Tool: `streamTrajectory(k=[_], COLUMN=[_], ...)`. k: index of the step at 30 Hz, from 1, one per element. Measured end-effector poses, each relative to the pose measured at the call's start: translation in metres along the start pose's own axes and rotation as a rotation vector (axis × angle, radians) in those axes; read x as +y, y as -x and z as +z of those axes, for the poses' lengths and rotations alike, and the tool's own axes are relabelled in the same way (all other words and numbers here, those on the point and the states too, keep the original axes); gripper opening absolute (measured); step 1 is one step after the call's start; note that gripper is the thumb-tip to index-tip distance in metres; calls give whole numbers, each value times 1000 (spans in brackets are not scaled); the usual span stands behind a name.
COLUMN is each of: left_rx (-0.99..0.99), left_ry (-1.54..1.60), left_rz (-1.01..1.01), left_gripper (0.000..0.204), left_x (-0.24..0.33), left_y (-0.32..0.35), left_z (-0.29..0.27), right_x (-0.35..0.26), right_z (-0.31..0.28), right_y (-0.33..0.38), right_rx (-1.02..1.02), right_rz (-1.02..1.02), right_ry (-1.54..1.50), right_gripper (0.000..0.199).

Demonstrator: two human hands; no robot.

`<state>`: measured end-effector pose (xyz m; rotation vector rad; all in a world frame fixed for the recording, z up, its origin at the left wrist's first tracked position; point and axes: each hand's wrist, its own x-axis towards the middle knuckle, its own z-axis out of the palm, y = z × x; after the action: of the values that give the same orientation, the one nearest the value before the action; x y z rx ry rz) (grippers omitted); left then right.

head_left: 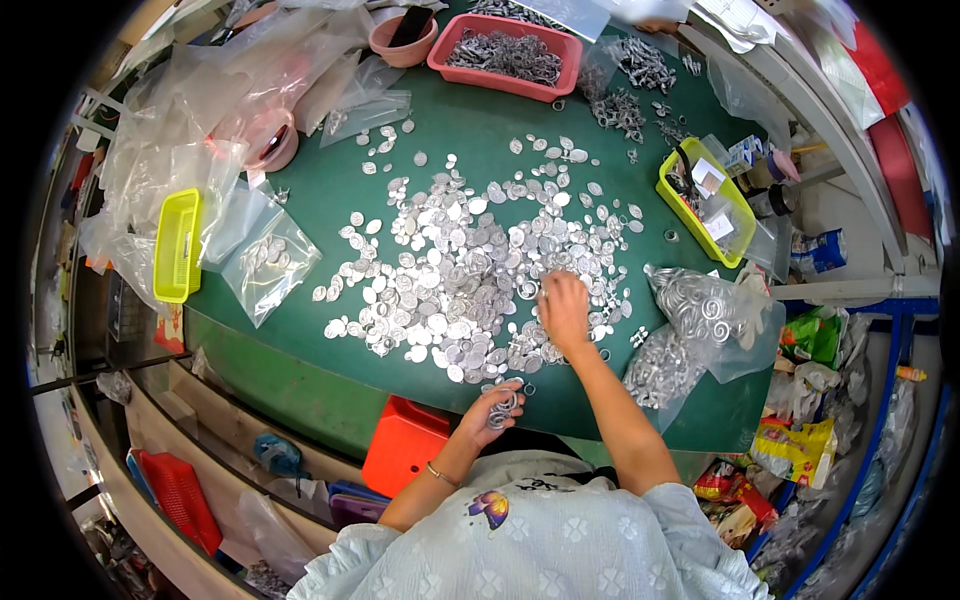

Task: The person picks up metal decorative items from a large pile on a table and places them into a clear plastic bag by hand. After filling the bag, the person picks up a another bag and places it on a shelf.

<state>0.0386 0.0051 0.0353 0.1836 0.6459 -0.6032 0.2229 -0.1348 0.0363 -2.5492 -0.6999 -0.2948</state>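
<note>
A wide heap of flat, oval silvery metal pieces (440, 290) lies spread over the green table (330, 190). My left hand (488, 417) is at the table's near edge, its fingers curled around several grey metal rings (503, 408). My right hand (565, 310) reaches into the right side of the heap, fingers bent down and drawn together; what is between them is hidden. Just left of those fingers lies a loose metal ring (528, 290). Another small ring (529, 389) rests beside my left hand.
Clear bags of metal rings (705, 310) lie at the right, near a yellow-green basket (735, 215). A pink tray (555, 90) of metal parts stands at the back. Plastic bags (170, 110) and another basket (178, 245) occupy the left. A red stool (400, 445) stands below the near edge.
</note>
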Motion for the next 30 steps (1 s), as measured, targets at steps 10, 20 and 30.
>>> streamTrajectory(k=[10,20,30], left_rx=[-2,10,-189], left_ry=[8,1,26], left_rz=[36,99,141], left_gripper=[30,33,46], left_x=[1,11,42], left_y=[0,-2,-34], left_z=[3,1,16], right_x=[-4,-5,-32], right_z=[15,2,-42], right_y=[-5,-9,17], right_rx=[-110,11,-218], right_rz=[-125,400,117], right_ry=[176,-307,-445], right_gripper=[33,16,17])
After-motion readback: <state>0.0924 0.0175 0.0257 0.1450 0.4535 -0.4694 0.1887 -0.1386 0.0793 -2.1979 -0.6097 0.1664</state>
